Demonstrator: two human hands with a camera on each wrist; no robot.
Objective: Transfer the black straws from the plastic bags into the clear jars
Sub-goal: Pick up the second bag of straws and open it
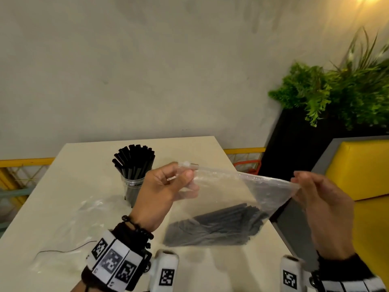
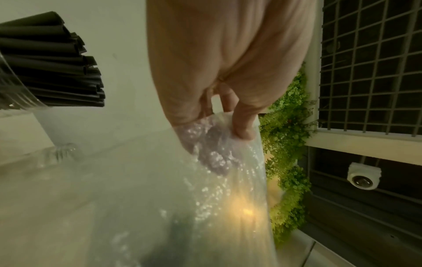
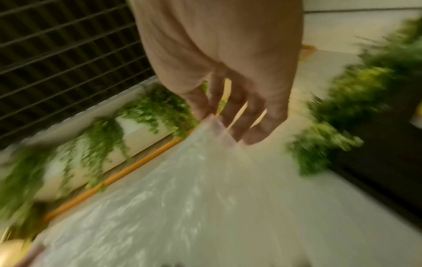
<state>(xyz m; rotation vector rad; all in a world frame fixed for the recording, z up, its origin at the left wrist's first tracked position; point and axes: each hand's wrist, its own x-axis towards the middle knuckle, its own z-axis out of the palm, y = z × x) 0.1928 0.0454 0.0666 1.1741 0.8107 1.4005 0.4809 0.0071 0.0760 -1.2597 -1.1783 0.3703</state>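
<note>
Left hand (image 1: 166, 186) and right hand (image 1: 322, 199) each pinch a top corner of the plastic bag (image 1: 237, 199), held above the table (image 1: 63, 207). Black straws (image 1: 216, 226) sag low inside. Film appears thin, slippery; grip near the seal. Beyond the bag, the jar (image 1: 132, 186) stands filled.

The left hand (image 2: 228, 59) fills the top middle of the picture. Its fingers (image 2: 243, 119) are curled and pinch the upper edge of a clear plastic bag (image 2: 182, 198), which hangs down and covers the lower part of the view. Something dark shows through the bag near the bottom, but it is blurred. At the left, a bundle of black straws (image 2: 52, 61) stands in a clear jar (image 2: 13, 86). On the right there are green plants (image 2: 287, 144), a metal grid (image 2: 370, 63) and a small white camera (image 2: 363, 176).
</note>
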